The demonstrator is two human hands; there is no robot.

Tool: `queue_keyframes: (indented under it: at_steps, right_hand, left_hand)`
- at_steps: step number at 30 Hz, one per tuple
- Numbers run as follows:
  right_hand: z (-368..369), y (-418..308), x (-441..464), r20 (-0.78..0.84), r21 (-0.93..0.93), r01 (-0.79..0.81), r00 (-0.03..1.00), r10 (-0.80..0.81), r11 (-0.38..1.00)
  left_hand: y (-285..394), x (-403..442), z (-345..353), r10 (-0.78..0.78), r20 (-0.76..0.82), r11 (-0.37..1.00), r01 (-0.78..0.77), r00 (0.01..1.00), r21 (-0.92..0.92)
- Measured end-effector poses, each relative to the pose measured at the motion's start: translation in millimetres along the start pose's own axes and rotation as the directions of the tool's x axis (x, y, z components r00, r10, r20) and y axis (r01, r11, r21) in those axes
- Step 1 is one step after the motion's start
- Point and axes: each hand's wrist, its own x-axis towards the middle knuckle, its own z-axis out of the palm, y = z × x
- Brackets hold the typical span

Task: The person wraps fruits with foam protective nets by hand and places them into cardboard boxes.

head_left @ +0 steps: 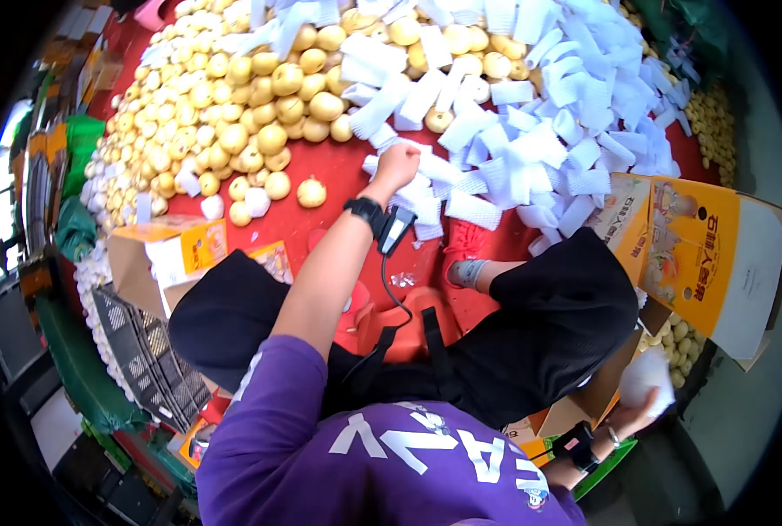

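Note:
My left hand (397,167) is closed at the near edge of a heap of white foam net sleeves (518,158). Its fingertips touch the sleeves, but what they pinch is hidden. Low on the right, my right hand (638,412) grips a rounded, white foam-wrapped fruit (647,379) beside an open cardboard box; the foam hides what is inside. Round pale-yellow fruits (272,136) lie in a large pile left of and beyond my left hand. One single fruit (312,192) sits apart on the red ground sheet (338,162).
A yellow printed carton (684,250) stands with raised flaps on the right, with more fruits (680,346) beside it. Another open carton (159,259) and black plastic crates (150,351) are on the left. Between my legs is a red stool (408,329); a cable runs from my left wrist device (397,230).

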Motion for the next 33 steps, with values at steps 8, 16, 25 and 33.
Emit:
queue_keyframes:
  at_steps: [8,16,25,33]
  right_hand:
    - [3,94,-9,0.275,-0.842,0.245,0.961,-0.008,0.481]
    - [95,-30,-25,0.284,-0.513,0.628,0.767,-0.575,0.585]
    - [272,-39,-117,0.901,-0.098,0.687,0.369,-0.228,0.720]
    - [224,-16,-105,0.960,0.157,-0.446,0.278,-0.031,0.881]
  left_hand:
    - [1,107,87,-0.306,-0.337,0.952,0.280,0.890,-0.125]
    - [24,107,85,-0.255,-0.359,0.964,0.264,0.898,-0.024]
    - [150,-86,4,0.122,0.425,0.827,0.145,0.897,-0.543]
    - [75,-50,20,0.162,0.052,0.986,-0.163,0.985,0.019]
